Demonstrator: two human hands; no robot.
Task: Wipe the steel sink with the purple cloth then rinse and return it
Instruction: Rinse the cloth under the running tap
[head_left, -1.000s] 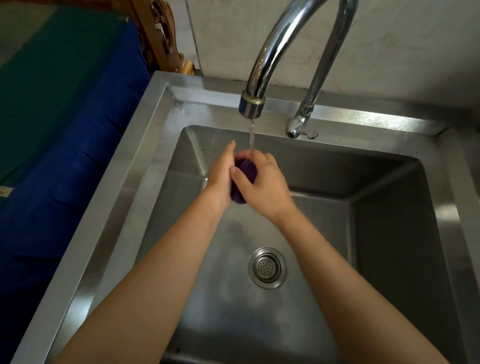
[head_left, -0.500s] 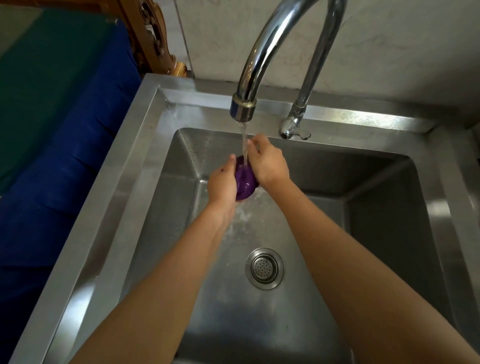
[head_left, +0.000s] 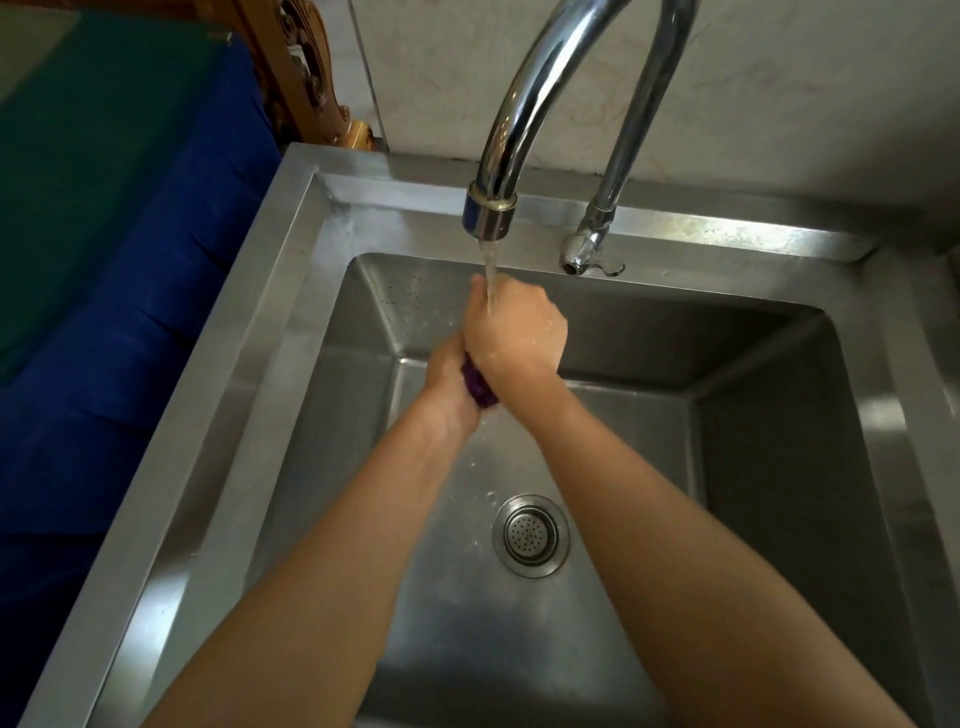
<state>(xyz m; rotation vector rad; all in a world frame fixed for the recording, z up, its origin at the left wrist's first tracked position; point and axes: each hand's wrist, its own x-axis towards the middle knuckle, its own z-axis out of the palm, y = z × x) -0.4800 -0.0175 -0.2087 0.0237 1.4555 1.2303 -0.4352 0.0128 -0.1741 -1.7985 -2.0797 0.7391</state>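
Over the steel sink (head_left: 218, 415), which filled most of the view, both forearms reached in from the near edge and met under the tap (head_left: 519, 119). The basin was wet, with drops on the back wall and floor, and the drain (head_left: 531, 535) lay bare, well apart from the hands. The tap's spout curved forward so that its stream (head_left: 490, 270) fell near the back wall, and that was likely why the hands were held so far in: to keep the cloth in the water.

The right hand (head_left: 514, 325) sat higher, directly under the stream, which struck its knuckles. It was clenched in a fist around the upper end of the cloth. The left hand (head_left: 448, 371) was just below and to the left, touching the right, and also closed tight around the cloth. Stacked fists like these suggest wringing or kneading, to squeeze dirty water out while clean water ran in.

The cloth (head_left: 478, 387) was bunched into a short roll, and only a dark purple strip showed between the two hands. Its long axis ran steeply, from the upper end hidden in the right fist to the lower end pointing down and towards the person, over the basin floor. Judged from this, the rinse was under way and the return not yet begun.
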